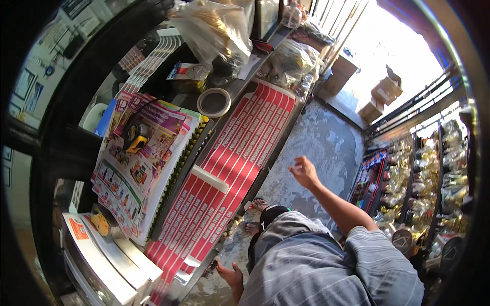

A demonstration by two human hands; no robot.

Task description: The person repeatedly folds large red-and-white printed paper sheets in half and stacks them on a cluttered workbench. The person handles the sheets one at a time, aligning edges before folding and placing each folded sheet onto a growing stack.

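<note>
My left hand [232,276] is low beside the near end of the counter, fingers apart and nothing visible in it. Closest to it are the red-and-white printed strips [250,127] laid along the counter, with a white folded piece [209,179] across them. Out to the right, over the grey floor [321,132], my right hand [304,172] hangs in the air. Its fingers are loosely bent, with a gap at the thumb, and I see nothing held there. Neither hand touches the counter.
Left on the counter are a stack of colourful leaflets [153,112], a yellow-black tape measure [136,136], a tape roll [214,102], plastic bags [217,30] and a white box [102,260]. Racks of packaged goods [400,178] line the right. Cardboard boxes [341,73] stand by the bright doorway.
</note>
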